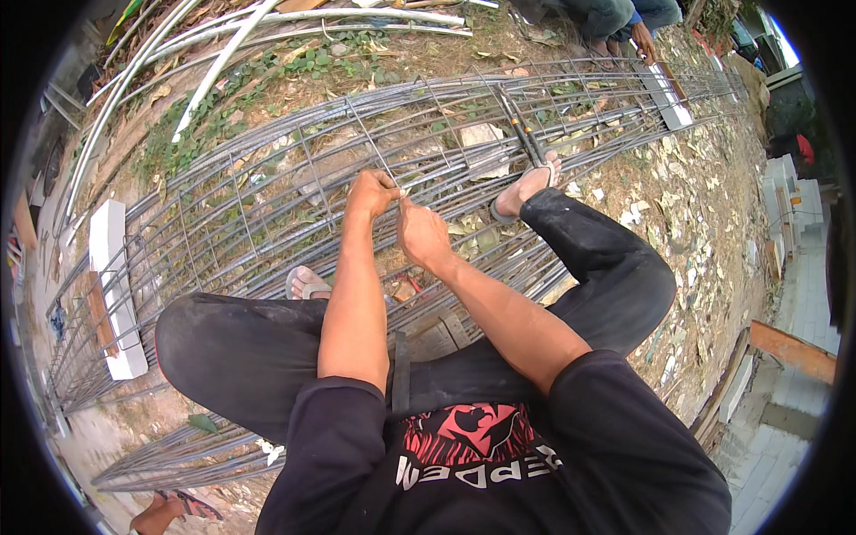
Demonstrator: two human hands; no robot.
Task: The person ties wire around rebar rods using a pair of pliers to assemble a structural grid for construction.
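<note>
Leaf-strewn ground (704, 236) is lying beneath the bars (366, 134). Left hand (370, 193) and right hand (423, 234) are meeting mid-bars, fingers pinching narrow; whether they are holding anything, cannot tell. Risk: bars possibly shifting if the right foot (524, 190) is nudging them

You have bold white block lettering (481, 475) across the front of your black T-shirt (637, 446), nearer your body than your hands (423, 234) (some characters bend into the folds). A red-and-black graphic (468, 432) adjoins it on the side toward your hands.
</note>
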